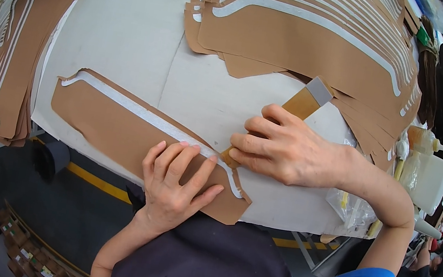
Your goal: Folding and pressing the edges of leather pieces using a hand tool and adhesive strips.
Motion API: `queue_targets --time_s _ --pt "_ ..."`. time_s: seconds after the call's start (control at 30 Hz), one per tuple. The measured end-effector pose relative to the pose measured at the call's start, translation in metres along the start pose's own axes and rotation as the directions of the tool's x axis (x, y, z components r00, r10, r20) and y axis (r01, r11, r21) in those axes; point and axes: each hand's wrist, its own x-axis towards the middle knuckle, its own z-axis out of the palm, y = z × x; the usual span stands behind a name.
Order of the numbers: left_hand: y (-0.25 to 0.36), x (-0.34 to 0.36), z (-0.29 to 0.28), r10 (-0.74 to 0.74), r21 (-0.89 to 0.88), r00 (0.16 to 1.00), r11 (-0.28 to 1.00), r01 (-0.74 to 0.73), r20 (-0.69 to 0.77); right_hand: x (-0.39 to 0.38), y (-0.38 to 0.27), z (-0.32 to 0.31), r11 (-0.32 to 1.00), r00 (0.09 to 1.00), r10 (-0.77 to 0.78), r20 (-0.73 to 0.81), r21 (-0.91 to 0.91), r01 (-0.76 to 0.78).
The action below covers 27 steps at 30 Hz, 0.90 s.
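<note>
A long brown sheet piece (115, 116), leather-like, lies at a slant across the near edge of the white table. A white strip (139, 109) runs along its far side. My left hand (174, 186) rests on the piece with its fingers spread, the fingertips beside the strip. My right hand (289, 149) is closed around a flat yellow-brown bar-shaped tool (303, 102) with a pale grey end, which points away from me. The tool's lower end meets the piece's far edge near its right end; my fingers partly hide the tool's middle.
Overlapping brown pieces with white strips (283, 38) cover the far right of the table (118, 23). Another stack (28, 61) stands at the left. White bottles (429, 183), a brush-like stick (401, 155) and clear plastic bags (352, 211) lie at the right edge.
</note>
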Motion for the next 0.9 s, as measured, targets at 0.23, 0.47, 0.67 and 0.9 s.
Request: queue_targets --time_s 0.23,0.47,0.67,0.9 --pt "-0.008 0.003 -0.005 -0.038 -0.006 0.998 0.999 0.037 -0.052 0.017 0.014 0.003 0.996 0.996 -0.083 0.026 -0.012 0.083" --pt "-0.022 -0.004 -0.007 -0.056 -0.044 0.998 0.998 0.054 -0.035 0.036 0.021 0.003 0.992 0.991 -0.129 0.037 -0.002 0.129" --pt "-0.028 0.006 -0.020 -0.047 0.009 0.997 0.999 0.048 -0.063 0.049 0.029 0.007 0.990 0.989 -0.139 0.053 0.012 0.138" --pt "-0.044 -0.006 -0.015 -0.141 -0.118 0.987 0.984 0.131 -0.080 0.072 0.037 0.009 0.985 0.982 -0.172 0.079 -0.003 0.173"
